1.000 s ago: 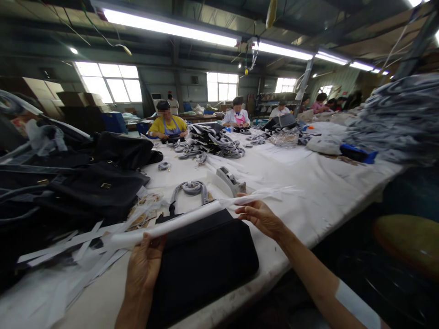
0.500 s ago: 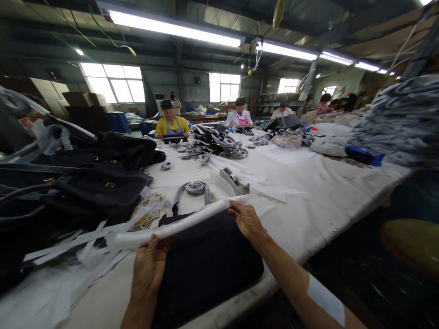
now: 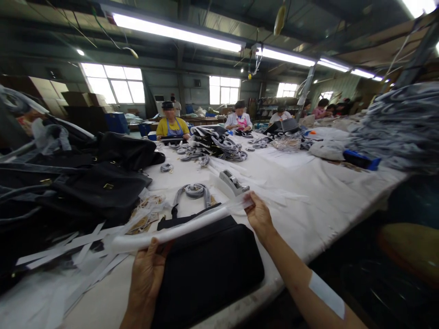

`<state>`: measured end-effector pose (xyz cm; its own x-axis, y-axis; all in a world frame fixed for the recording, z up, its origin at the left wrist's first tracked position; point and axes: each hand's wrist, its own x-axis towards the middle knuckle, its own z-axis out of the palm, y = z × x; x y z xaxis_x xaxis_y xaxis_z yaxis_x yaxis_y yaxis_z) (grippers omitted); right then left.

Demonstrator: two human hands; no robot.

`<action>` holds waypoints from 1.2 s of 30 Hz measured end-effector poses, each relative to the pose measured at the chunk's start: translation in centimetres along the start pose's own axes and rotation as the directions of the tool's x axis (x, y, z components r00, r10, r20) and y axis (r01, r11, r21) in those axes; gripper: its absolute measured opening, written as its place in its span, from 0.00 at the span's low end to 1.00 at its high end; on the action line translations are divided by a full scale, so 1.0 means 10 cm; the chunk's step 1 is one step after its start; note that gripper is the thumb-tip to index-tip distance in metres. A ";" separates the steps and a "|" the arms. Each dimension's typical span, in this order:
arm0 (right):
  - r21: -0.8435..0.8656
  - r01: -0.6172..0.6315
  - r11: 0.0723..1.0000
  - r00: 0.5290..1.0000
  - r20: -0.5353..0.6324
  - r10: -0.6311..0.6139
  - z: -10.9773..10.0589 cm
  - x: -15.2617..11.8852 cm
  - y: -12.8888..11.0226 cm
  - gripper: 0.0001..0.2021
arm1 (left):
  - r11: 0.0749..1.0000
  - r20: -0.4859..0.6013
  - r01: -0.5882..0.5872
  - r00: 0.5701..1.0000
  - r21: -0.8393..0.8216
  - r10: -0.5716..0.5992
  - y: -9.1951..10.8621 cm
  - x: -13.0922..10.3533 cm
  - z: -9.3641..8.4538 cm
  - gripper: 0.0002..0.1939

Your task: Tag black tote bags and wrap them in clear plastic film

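Note:
A long white foam-like roll point(image 3: 192, 227) lies slantwise above the top edge of a black bag point(image 3: 212, 269). My left hand point(image 3: 148, 269) grips the roll near its left end, thumb on top and fingers underneath. At the other end, my right hand point(image 3: 259, 214) pinches a thin translucent film point(image 3: 240, 204) that runs out from the roll. Behind the roll, the bag's coiled strap point(image 3: 208, 196) shows a grey wrapping. A grey tape dispenser point(image 3: 234, 183) stands just beyond my right hand.
Black bags point(image 3: 103, 183) are heaped on the left, beside loose white strips point(image 3: 65, 246). Wrapped straps and bags point(image 3: 219, 142) form a pile mid-table. A tall grey stack point(image 3: 404, 128) rises at right, above a stool point(image 3: 411, 246). Several people sit across the table.
My right hand has moved right and slightly up, from the roll's end to the film stretched past it. My left hand keeps its hold on the roll. More of the black bag shows.

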<state>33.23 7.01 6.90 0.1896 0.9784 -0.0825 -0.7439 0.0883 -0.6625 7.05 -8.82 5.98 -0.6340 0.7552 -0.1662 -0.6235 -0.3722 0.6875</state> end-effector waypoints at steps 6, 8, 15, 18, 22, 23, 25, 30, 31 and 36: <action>0.016 0.105 0.994 0.986 -0.133 -0.102 -0.22 0.28 -0.32 0.10 | 1.000 0.003 -0.008 1.000 0.010 0.008 0.04 -0.03 0.05 0.17; 0.003 0.136 0.991 0.978 -0.163 -0.133 -0.31 0.37 -0.45 0.11 | 1.000 -0.016 -0.004 1.000 0.016 0.005 0.04 -0.03 0.05 0.17; -0.064 0.212 0.975 0.945 -0.240 -0.221 -0.62 0.62 -0.95 0.12 | 1.000 -0.017 0.006 1.000 0.030 -0.006 0.03 0.01 0.02 0.15; -0.084 0.221 0.972 0.932 -0.277 -0.235 -0.71 0.66 -1.05 0.12 | 0.999 -0.012 0.004 1.000 0.034 -0.004 0.03 0.03 0.02 0.14; -0.063 0.196 0.979 0.918 -0.339 -0.206 -0.75 0.65 -1.05 0.10 | 1.000 -0.017 -0.001 1.000 0.031 0.001 0.03 0.01 0.04 0.14; -0.051 0.187 0.981 0.917 -0.348 -0.193 -0.75 0.65 -1.05 0.10 | 1.000 -0.022 -0.004 1.000 0.029 0.005 0.04 0.00 0.05 0.14; -0.029 0.166 0.986 0.921 -0.352 -0.166 -0.74 0.64 -1.06 0.09 | 1.000 -0.033 -0.006 0.999 0.024 0.007 0.04 -0.01 0.06 0.15; -0.005 0.053 0.999 0.956 -0.288 -0.053 -0.64 0.46 -1.01 0.10 | 1.000 -0.018 -0.003 1.000 0.001 0.003 0.01 0.03 0.02 0.13; -0.005 -0.004 1.000 0.967 -0.255 0.003 -0.60 0.39 -0.95 0.09 | 1.000 -0.015 -0.008 1.000 -0.001 0.008 -0.01 0.05 -0.01 0.13; -0.133 -0.459 0.879 0.877 0.094 0.472 -0.31 -0.15 -0.41 0.11 | 1.000 0.020 -0.014 1.000 -0.013 0.014 -0.10 0.04 -0.11 0.10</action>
<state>38.00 4.63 7.38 -0.2454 0.9169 -0.3147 -0.6550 -0.3962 -0.6435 6.93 -8.71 4.43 -0.6337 0.7603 -0.1425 -0.6203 -0.3894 0.6809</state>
